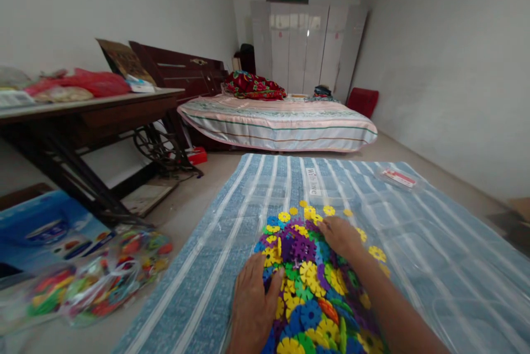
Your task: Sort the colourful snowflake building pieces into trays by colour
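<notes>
A heap of plastic snowflake discs [311, 314] in yellow, blue, green, purple and orange lies on the striped cloth in front of me. My left hand [253, 294] rests along the heap's left side, thumb spread from the fingers, holding nothing. Over the far right part reaches my right hand [342, 235], its fingers laid out onto the discs and touching them; no disc shows gripped in it. Near the top of the heap is a purple cluster [303, 248] of discs. Several loose yellow discs, one of them a yellow disc [377, 253], lie around the heap's far and right edges.
The blue striped cloth [207, 288] covers the table under clear plastic trays. A small clear pack with a red-and-white label [398, 178] lies at the far right. On the left floor are bags of colourful pieces [103, 288], beside a sewing-machine table [83, 105]. Beyond stands a bed [281, 122].
</notes>
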### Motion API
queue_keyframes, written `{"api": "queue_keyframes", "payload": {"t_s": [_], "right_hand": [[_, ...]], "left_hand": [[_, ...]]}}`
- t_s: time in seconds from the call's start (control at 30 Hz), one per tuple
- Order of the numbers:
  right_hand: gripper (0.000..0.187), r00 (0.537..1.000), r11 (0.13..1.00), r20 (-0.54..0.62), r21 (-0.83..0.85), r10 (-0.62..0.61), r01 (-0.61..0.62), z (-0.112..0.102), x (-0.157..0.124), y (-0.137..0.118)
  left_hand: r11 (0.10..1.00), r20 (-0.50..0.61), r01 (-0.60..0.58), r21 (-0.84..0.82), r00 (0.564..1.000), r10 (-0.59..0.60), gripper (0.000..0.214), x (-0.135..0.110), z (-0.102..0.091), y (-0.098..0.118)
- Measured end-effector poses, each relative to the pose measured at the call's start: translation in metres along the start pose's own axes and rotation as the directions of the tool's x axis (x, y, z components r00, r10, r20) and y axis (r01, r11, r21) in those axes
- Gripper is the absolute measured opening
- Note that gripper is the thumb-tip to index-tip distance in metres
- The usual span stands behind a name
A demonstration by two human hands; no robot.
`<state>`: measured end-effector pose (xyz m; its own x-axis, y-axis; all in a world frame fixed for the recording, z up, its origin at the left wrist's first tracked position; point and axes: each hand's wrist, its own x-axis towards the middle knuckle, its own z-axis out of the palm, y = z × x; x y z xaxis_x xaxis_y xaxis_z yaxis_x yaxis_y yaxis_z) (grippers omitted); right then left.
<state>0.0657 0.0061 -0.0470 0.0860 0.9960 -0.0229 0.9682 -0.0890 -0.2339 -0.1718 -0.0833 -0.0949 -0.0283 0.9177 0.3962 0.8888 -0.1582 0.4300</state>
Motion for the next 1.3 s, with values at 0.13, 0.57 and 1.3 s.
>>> {"api": "queue_keyframes", "payload": {"t_s": [0.13, 0.57, 1.3], "right_hand": [[0.049, 0.985, 0.984, -0.077, -0.076, 0.156, -0.162, -0.001, 0.015, 0.003], [0.047, 0.997, 0.998, 0.071, -0.050, -0.039, 0.043, -0.002, 0.018, -0.019], [0.041, 0.897, 0.921, 0.208, 0.103, -0.389, 0.375, -0.009, 0.002, -0.065]], "left_hand": [[0.999, -0.021, 0.000, -0.047, 1.000, -0.001, 0.048, -0.002, 0.000, 0.002], [0.990, 0.035, 0.067, -0.127, 0.997, -0.064, 0.050, 0.001, -0.004, 0.012], [0.980, 0.062, 0.062, -0.190, 0.997, -0.051, 0.053, 0.008, -0.004, 0.012]]}}
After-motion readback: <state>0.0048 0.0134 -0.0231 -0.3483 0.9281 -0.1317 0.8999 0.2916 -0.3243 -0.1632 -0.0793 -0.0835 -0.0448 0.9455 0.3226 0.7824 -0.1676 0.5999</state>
